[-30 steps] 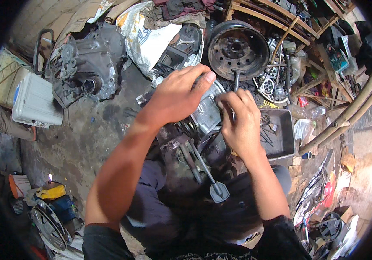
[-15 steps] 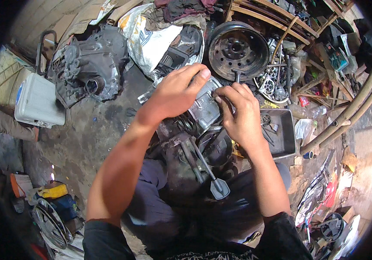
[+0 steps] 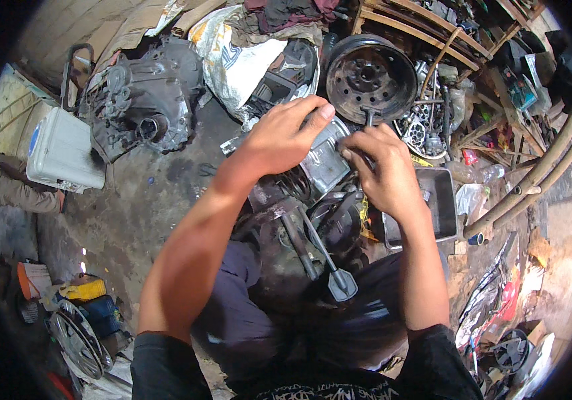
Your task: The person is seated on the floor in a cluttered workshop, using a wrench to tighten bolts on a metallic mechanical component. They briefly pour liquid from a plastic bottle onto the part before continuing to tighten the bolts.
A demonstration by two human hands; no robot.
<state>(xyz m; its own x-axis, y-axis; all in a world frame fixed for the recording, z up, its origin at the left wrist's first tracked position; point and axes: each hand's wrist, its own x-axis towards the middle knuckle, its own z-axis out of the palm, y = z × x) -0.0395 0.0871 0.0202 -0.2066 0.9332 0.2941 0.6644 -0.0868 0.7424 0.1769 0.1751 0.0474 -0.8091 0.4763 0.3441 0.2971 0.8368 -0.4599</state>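
Observation:
A silver cast-metal housing point(image 3: 327, 161) with a ribbed, raised top lies tilted in front of me, above a dark pile of metal parts. My left hand point(image 3: 286, 137) is laid palm down over its far left side, fingers pressed together and curled over the edge; their tips are partly hidden. At the housing's right edge, my right hand point(image 3: 380, 163) has thumb and forefinger drawn together in a pinch. Whatever sits in that pinch is too small to make out. A rod with a flat grey paddle-shaped end point(image 3: 342, 285) sticks out toward me between my knees.
Beyond the hands stand a black steel wheel rim point(image 3: 371, 79) and a white sack point(image 3: 236, 63). A large gearbox casing point(image 3: 142, 97) and a grey case point(image 3: 66, 150) are left. At right are a metal tray point(image 3: 442, 200) and curved poles point(image 3: 532, 180). A person's clothed limb point(image 3: 16, 183) shows far left.
The whole view has shifted slightly, so most things sit a little farther right. My right hand's fingers have curled more tightly at the housing's edge. The left hand keeps its place on the housing.

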